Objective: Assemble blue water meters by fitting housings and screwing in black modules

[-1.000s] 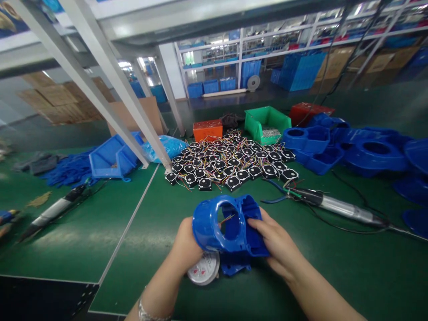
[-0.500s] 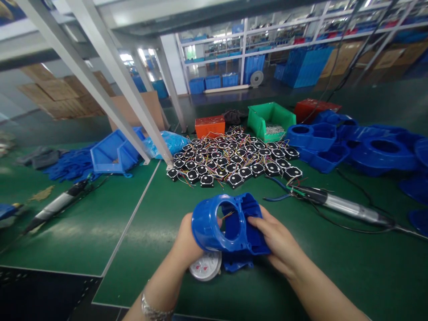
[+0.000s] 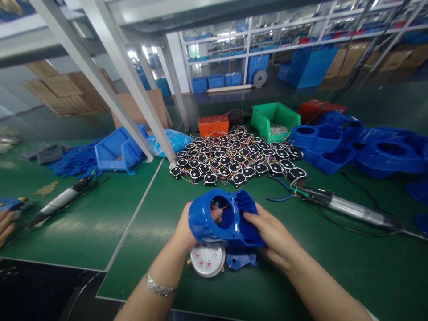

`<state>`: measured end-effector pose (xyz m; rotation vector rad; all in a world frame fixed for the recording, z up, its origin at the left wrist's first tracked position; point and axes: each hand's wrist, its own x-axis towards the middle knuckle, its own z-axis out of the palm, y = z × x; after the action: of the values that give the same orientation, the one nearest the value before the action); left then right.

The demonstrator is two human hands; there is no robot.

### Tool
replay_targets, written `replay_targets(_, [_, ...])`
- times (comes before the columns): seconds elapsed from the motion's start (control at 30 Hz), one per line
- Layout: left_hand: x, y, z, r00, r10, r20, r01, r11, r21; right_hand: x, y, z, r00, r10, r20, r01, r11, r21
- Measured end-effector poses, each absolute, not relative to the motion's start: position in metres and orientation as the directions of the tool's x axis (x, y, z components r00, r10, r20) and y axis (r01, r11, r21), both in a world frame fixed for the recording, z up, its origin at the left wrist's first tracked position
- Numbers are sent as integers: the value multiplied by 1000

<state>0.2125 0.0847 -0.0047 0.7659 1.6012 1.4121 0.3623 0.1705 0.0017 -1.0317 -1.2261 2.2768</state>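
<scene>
The green table (image 3: 100, 223) spreads before you, with blue housings (image 3: 368, 149) piled far right and a heap of black motors (image 3: 234, 160) at the middle. A screwdriver (image 3: 347, 208) lies right of your hands. Near you, just above the table, both hands grip one blue shell (image 3: 220, 220): your left hand (image 3: 187, 229) on its left, your right hand (image 3: 270, 234) on its right. Under it sits a dial (image 3: 207, 259).

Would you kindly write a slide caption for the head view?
Both hands, left hand and right hand, hold a blue plastic housing above a white dial gauge.
</scene>
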Motion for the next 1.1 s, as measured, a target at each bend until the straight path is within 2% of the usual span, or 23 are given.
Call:
replay_targets(0.2, [204, 89, -29, -416, 881, -226, -186, 161, 969, 361, 174, -1, -710, 598, -372, 58, -477, -877])
replay_targets(0.4, [205, 89, -35, -367, 885, -285, -407, 123, 905, 359, 179, 0, -728, 604, -326, 70, -407, -911])
replay_targets(0.6, [193, 82, -23, -428, 823, -373, -588, 59, 807, 357, 189, 3, -738, 576, -351, 133, -386, -913])
replay_targets(0.67, [188, 77, -12, -427, 836, -345, -606, 19, 795, 356, 192, 5, -752, 550, -363, 163, -378, -911])
replay_targets(0.77, [190, 73, 7, -416, 867, -275, -546, 4, 838, 353, 197, 6, -788, 511, -342, 212, -296, -931])
replay_targets(0.83, [194, 73, 17, -423, 858, -290, -496, 49, 867, 351, 201, 4, -806, 508, -304, 258, -160, -953])
replay_targets(0.9, [199, 76, 22, -450, 827, -337, -504, 76, 861, 350, 204, 2, -746, 635, -200, 334, 97, -938])
replay_targets(0.93, [201, 77, 22, -469, 810, -352, -518, 71, 852, 350, 205, 2, -690, 718, -84, 380, 261, -887])
replay_targets(0.97, [202, 78, 22, -483, 798, -359, -532, 58, 845, 349, 205, 4, -639, 766, 67, 426, 426, -798])
replay_targets(1.0, [203, 79, 21, -492, 792, -362, -543, 47, 839, 348, 204, 7, -612, 758, 225, 460, 573, -679])
replay_targets(1.03, [204, 80, 21, -496, 789, -363, -549, 39, 835, 346, 203, 10, -621, 701, 351, 470, 691, -549])
replay_targets(1.1, [204, 80, 20, -502, 786, -361, -554, 29, 832, 341, 200, 19, -722, 526, 449, 418, 849, -323])
